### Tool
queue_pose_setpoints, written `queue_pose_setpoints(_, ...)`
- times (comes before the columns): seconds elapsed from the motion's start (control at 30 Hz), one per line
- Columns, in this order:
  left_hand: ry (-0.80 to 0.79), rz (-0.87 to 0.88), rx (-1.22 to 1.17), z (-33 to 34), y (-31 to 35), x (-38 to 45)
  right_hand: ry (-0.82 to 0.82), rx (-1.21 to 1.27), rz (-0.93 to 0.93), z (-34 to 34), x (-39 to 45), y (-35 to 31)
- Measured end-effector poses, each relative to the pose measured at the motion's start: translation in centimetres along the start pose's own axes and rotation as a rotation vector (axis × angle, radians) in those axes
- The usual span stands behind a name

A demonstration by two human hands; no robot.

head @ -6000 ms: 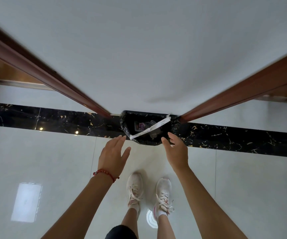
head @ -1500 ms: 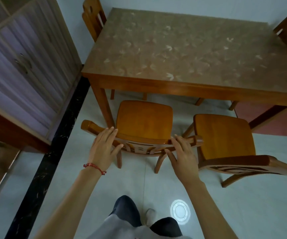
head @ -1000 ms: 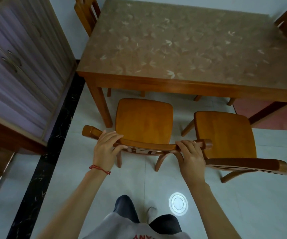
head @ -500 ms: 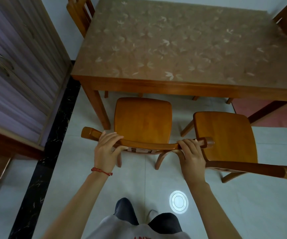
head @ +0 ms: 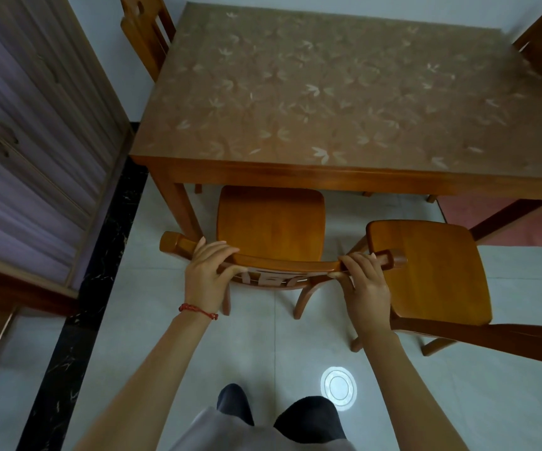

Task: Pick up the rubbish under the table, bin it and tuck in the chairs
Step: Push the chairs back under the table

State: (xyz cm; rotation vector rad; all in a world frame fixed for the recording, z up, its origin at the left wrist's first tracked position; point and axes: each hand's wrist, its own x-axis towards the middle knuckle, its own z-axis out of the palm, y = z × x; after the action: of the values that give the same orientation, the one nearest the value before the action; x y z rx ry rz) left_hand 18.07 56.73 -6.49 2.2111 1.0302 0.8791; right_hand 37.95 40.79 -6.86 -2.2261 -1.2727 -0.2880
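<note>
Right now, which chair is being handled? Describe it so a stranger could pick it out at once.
Find the wooden table with the leaf-patterned top. Two chairs stand along its near edge; it is the left chair, beside the table's corner leg. Unlike the right chair, its top rail is gripped by the left hand and right hand.

Pale glossy tiles cover the floor (head: pixel 256 346), crossed on the left by a black marbled strip (head: pixel 77 314). A round lamp reflection (head: pixel 338 388) shines on the tiles. A wooden cabinet (head: pixel 25 151) with purple striped doors stands at left. The wall (head: pixel 328 8) behind is plain white.
</note>
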Motion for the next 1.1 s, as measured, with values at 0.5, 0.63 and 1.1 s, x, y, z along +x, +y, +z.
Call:
queue_pose_setpoints(0.5, -0.034, -0.064, -0.025, 1.9, -1.4, 8.3, -0.067, 0.094, 0.012, 3.2, 7.5, 1.5)
queue_pose_setpoints(0.63, -0.031, -0.073, -0.017, 2.9, -1.4, 10.5, -0.075, 0.097, 0.015, 4.1, 10.0, 2.3)
queue_pose_setpoints(1.1, 0.002, -0.108, -0.021, 6.5, -0.5, 16.1, -0.110, 0.150, 0.015, 6.0, 17.1, 6.0)
